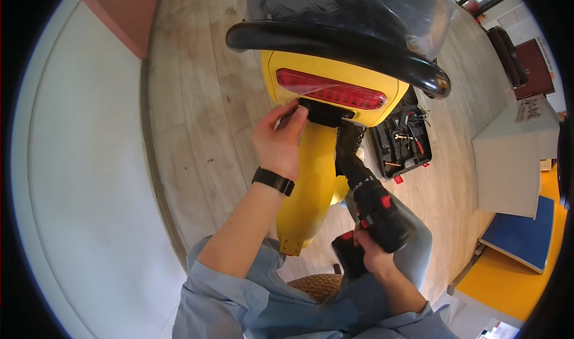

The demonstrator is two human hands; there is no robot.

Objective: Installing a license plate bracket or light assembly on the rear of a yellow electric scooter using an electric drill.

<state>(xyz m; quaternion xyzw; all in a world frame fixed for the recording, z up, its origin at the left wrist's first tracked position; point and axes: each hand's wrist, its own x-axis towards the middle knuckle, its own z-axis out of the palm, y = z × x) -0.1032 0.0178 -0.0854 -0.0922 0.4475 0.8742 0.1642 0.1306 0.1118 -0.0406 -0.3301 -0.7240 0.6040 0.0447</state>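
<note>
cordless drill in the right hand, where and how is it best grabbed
Probably best by its handle, now mostly covered by the right hand, coming from the lower right. The drill slants with its front end up toward the red light, and its battery lies to the left, so that approach should leave the working end clear.

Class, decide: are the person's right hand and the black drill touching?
Touching: the head view shows the right hand gripping the black drill by its handle, with no gap between them.
</note>
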